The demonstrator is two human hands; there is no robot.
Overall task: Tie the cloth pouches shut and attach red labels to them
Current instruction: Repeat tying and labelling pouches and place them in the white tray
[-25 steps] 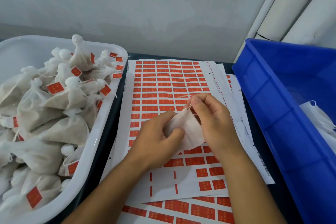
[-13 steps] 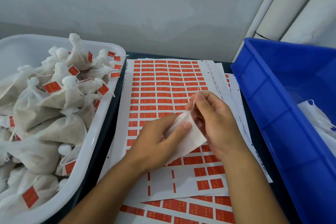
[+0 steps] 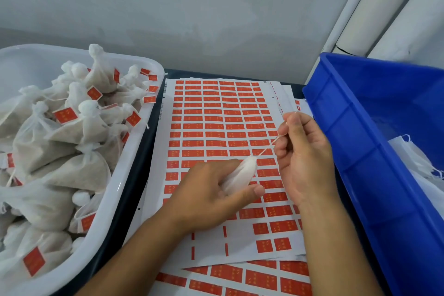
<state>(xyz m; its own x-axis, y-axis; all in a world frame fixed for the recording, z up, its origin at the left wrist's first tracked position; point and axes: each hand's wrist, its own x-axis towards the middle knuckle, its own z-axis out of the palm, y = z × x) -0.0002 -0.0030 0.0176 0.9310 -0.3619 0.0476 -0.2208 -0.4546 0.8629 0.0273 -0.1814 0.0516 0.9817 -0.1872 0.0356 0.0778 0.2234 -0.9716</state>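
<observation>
**Now: drawstring drawn taut over label sheets**

Dark table, grey wall at 12 o'clock. Two bins: white tub at 9, blue crate at 3. Left hand grips one pouch; right hand pinches its string. Label sheets centre.

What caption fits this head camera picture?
Left hand grips a white pouch while right hand pulls its drawstring over red label sheets.
</observation>
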